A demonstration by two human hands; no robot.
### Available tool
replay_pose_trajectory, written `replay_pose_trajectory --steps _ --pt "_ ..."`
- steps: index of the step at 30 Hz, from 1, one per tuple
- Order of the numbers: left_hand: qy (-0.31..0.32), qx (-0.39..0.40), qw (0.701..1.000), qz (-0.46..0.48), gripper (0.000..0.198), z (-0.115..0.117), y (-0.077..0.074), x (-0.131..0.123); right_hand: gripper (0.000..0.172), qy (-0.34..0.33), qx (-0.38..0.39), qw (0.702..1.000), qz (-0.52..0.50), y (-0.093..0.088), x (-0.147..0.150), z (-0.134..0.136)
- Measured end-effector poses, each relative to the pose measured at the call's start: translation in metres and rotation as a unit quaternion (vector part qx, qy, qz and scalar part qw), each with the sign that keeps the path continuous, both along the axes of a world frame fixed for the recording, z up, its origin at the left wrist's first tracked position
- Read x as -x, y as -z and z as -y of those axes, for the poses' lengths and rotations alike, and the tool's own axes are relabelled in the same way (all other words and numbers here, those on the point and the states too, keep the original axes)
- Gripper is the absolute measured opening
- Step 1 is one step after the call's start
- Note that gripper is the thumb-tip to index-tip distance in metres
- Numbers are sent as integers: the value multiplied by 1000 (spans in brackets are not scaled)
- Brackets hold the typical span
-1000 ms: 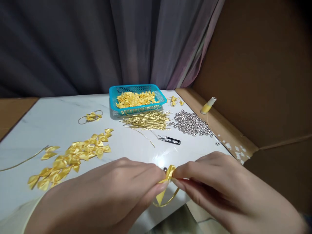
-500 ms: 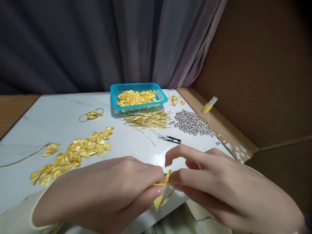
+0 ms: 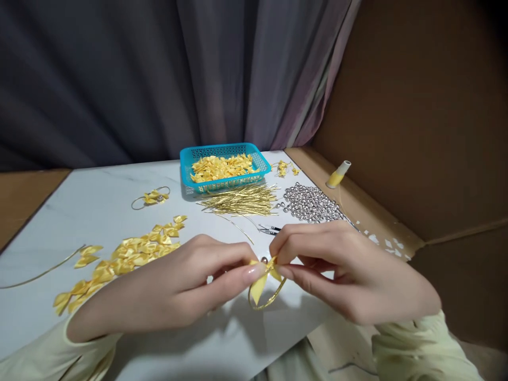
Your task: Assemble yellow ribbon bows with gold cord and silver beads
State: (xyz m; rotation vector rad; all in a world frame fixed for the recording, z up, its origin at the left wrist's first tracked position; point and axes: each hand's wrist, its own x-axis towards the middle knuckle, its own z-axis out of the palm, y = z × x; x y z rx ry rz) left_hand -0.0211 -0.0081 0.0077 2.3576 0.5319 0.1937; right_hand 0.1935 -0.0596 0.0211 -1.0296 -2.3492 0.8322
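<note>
Yellow bow (image 3: 259, 286): we have it raised over the near part of the desk (image 3: 99, 185), between our two hands; its longer tail points down and slightly left, narrowing to a tip, while a shorter piece angles down to the right.
Long axis: the longer tail runs steeply from the pinched middle to that low tip — closer to upright than level.
Left hand (image 3: 186, 286): our grip is pinched, thumb and forefinger grasping the bow's left side.
Right hand (image 3: 349, 270): our grip is pinched here too, grasping the bow's right side.
Gold wire loop (image 3: 269, 304): it hangs below the bow, its curve downward; our fingers hide its upper ends.
Silvery bead (image 3: 264, 260): just above the bow's middle, between our fingertips — we cannot tell how it is fastened.
Snips (image 3: 269, 230): beyond our right hand, blades pointing left, handles partly hidden.
Gold wires (image 3: 242, 201): heaped in front of the blue basket (image 3: 185, 169), mostly lying left to right.
Bead pile (image 3: 311, 203): right of the wires.
Loose bows (image 3: 130, 251): spread in a slanting band beyond our left hand.
</note>
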Motion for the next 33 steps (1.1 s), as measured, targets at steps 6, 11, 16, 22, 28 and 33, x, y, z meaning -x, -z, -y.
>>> replay_pose_trajectory --steps 6,11,16,22,28,33 --pt "-14 6 1000 13 32 1 3 -3 16 17 -3 1000 -4 -1 -3 1" --pt "-33 -36 999 21 23 5 9 0 14 13 -2 1000 -7 -1 -3 -1" --pt "-31 -65 997 42 21 7 10 -2 13 9 2 1000 -7 -2 -1 -4" --pt "-11 -70 995 70 20 5 8 0 9 10 -4 1000 -29 1 -4 -3" --pt "-14 -92 993 74 21 2 8 5 12 86 -23 995 -38 -3 -18 5" --pt "-27 -122 989 78 22 0 8 5 10 119 -48 992 -4 -9 -34 16"
